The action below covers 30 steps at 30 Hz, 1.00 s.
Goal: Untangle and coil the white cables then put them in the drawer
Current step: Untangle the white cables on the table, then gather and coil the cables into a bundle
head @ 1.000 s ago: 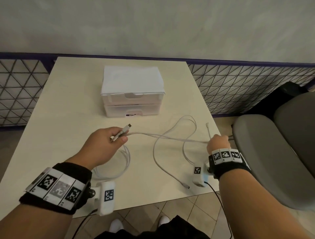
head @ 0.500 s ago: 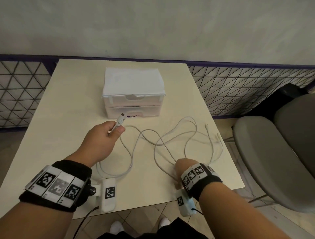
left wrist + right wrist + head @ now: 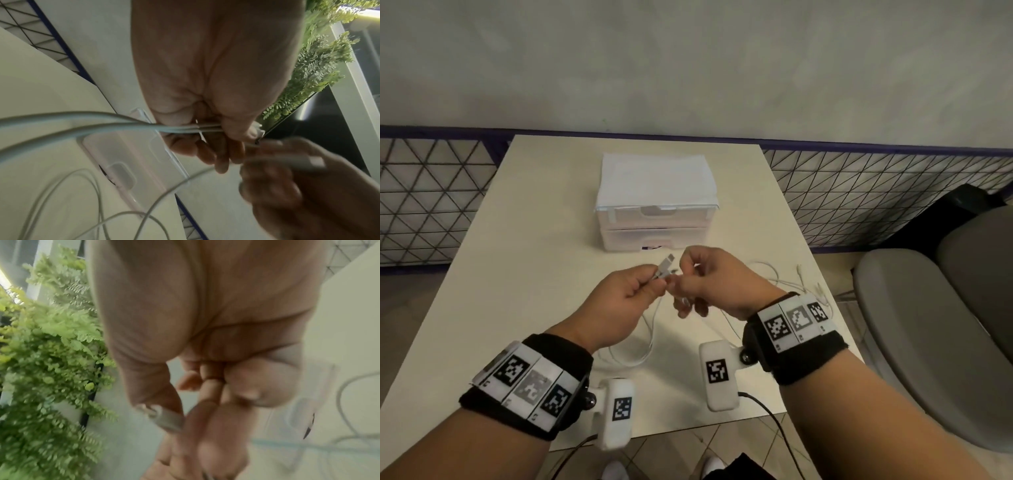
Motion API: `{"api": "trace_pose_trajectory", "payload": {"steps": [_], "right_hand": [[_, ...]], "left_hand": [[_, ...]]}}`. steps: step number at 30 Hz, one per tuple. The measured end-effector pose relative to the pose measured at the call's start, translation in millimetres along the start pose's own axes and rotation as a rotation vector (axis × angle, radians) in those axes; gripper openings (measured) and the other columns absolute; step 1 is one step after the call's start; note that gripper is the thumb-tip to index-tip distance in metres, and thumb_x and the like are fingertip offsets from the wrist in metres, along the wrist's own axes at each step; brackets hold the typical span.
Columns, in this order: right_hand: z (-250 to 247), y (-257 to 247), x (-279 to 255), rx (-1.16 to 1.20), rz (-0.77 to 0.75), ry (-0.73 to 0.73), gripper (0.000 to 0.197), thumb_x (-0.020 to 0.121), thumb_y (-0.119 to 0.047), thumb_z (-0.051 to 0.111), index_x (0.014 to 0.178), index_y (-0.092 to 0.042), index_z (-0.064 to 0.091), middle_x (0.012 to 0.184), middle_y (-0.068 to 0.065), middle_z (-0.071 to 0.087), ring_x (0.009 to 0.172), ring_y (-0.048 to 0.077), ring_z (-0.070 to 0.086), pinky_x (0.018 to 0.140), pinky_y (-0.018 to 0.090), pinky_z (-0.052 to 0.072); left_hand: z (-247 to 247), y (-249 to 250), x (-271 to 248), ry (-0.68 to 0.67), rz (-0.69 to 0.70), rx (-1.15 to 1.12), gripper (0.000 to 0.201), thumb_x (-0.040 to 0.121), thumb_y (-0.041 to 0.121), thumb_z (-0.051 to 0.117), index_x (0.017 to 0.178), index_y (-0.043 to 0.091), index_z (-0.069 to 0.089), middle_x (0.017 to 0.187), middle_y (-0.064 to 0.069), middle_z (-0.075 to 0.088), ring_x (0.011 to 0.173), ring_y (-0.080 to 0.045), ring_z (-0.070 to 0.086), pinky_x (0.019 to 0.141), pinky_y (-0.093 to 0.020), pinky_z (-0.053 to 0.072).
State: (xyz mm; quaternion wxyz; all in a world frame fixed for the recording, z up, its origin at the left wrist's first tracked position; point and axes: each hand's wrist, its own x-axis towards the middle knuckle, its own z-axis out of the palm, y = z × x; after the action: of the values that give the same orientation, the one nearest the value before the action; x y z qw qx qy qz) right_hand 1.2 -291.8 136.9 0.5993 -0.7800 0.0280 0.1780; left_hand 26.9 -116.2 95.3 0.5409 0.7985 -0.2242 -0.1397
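My left hand (image 3: 652, 284) is raised over the table and grips a white cable (image 3: 643, 339) near its plug (image 3: 667, 264). Two strands (image 3: 107, 125) run out of its fist in the left wrist view. My right hand (image 3: 686, 275) is right beside it, touching it, and pinches another white plug end (image 3: 164, 417) between thumb and fingers. A loop of the cable hangs down from both hands to the table. Thinner white cables (image 3: 789, 284) lie loose on the table to the right. The white two-drawer unit (image 3: 654, 236) stands just behind the hands, both drawers closed.
The cream table (image 3: 524, 260) ends close to my wrists in front, with tiled floor below. A grey chair (image 3: 928, 308) stands against the table's right side. A mesh fence (image 3: 876, 198) and a wall run behind the table.
My right hand came up from the table's front right edge to meet my left hand, carrying a cable end. The cable's slack loops were drawn in toward the hands.
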Motion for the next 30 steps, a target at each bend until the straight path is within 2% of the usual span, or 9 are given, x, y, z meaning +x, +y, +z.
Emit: {"api": "trace_pose_trajectory", "payload": {"steps": [2, 7, 12, 15, 18, 20, 24, 28, 30], "right_hand": [[2, -1, 5, 0.207, -0.024, 0.019, 0.031, 0.084, -0.003, 0.063, 0.066, -0.015, 0.040, 0.057, 0.012, 0.061, 0.053, 0.027, 0.061, 0.043, 0.027, 0.036], [5, 1, 11, 0.411, -0.077, 0.112, 0.012, 0.089, 0.000, 0.057, 0.090, -0.010, 0.051, 0.069, 0.008, 0.066, 0.062, 0.021, 0.064, 0.055, 0.027, 0.051], [18, 12, 27, -0.161, -0.079, -0.097, 0.082, 0.066, -0.006, 0.074, 0.137, -0.025, 0.039, 0.125, -0.006, 0.059, 0.120, 0.010, 0.052, 0.102, 0.029, 0.042], [41, 12, 29, -0.058, -0.063, -0.189, 0.044, 0.078, -0.011, 0.068, 0.119, -0.021, 0.056, 0.085, -0.012, 0.069, 0.096, 0.010, 0.066, 0.105, 0.033, 0.044], [47, 20, 27, -0.025, -0.078, -0.176, 0.004, 0.081, -0.021, 0.060, 0.083, -0.024, 0.062, 0.066, -0.012, 0.067, 0.082, 0.030, 0.070, 0.099, 0.044, 0.047], [49, 21, 25, 0.105, -0.034, -0.202, 0.010, 0.080, -0.015, 0.054, 0.073, -0.015, 0.061, 0.070, -0.012, 0.065, 0.073, 0.034, 0.065, 0.090, 0.044, 0.051], [56, 19, 25, 0.208, -0.036, -0.163, 0.014, 0.074, -0.010, 0.050, 0.074, -0.017, 0.062, 0.078, -0.013, 0.063, 0.077, 0.010, 0.060, 0.077, 0.032, 0.050], [57, 17, 24, 0.347, -0.109, -0.208, 0.007, 0.085, -0.006, 0.049, 0.083, -0.012, 0.054, 0.063, 0.010, 0.061, 0.057, 0.024, 0.061, 0.069, 0.037, 0.051], [53, 20, 23, 0.235, -0.106, -0.178, 0.016, 0.096, -0.015, 0.047, 0.081, -0.015, 0.052, 0.053, 0.004, 0.054, 0.044, 0.017, 0.053, 0.064, 0.040, 0.048]], "left_hand": [[2, -1, 0, -0.014, 0.012, -0.008, 0.020, 0.096, 0.020, 0.051, 0.092, 0.011, 0.068, 0.082, -0.007, 0.069, 0.074, -0.014, 0.060, 0.065, -0.015, 0.045], [-4, 0, 1, 0.080, -0.014, -0.047, 0.026, 0.099, 0.013, 0.042, 0.081, 0.013, 0.062, 0.065, 0.018, 0.063, 0.066, 0.005, 0.054, 0.068, -0.008, 0.040], [-8, 17, 1, 0.102, 0.017, -0.221, 0.027, 0.100, 0.015, 0.037, 0.085, 0.012, 0.058, 0.079, 0.010, 0.068, 0.086, 0.001, 0.061, 0.081, -0.006, 0.041], [-8, 21, 4, 0.071, -0.031, -0.263, 0.023, 0.100, 0.016, 0.036, 0.091, 0.010, 0.057, 0.076, 0.008, 0.069, 0.077, -0.006, 0.065, 0.070, -0.019, 0.052], [-10, 23, 4, 0.088, -0.109, -0.276, 0.022, 0.101, 0.018, 0.035, 0.096, 0.010, 0.056, 0.071, 0.007, 0.068, 0.068, -0.007, 0.065, 0.059, -0.023, 0.055], [-11, 23, 4, 0.102, -0.119, -0.258, 0.022, 0.101, 0.019, 0.035, 0.096, 0.010, 0.055, 0.071, 0.006, 0.066, 0.063, -0.009, 0.062, 0.052, -0.022, 0.053], [-7, 24, 7, 0.093, -0.120, -0.253, 0.023, 0.102, 0.023, 0.034, 0.098, 0.013, 0.055, 0.084, 0.012, 0.074, 0.070, -0.003, 0.065, 0.058, -0.018, 0.050], [-7, 29, 12, 0.071, -0.095, -0.251, 0.023, 0.102, 0.026, 0.033, 0.101, 0.014, 0.053, 0.102, 0.010, 0.074, 0.095, -0.013, 0.067, 0.086, -0.033, 0.051], [-10, 30, 13, 0.113, -0.098, -0.284, 0.023, 0.102, 0.028, 0.032, 0.099, 0.016, 0.051, 0.097, 0.008, 0.075, 0.095, -0.015, 0.067, 0.083, -0.041, 0.049]]}}
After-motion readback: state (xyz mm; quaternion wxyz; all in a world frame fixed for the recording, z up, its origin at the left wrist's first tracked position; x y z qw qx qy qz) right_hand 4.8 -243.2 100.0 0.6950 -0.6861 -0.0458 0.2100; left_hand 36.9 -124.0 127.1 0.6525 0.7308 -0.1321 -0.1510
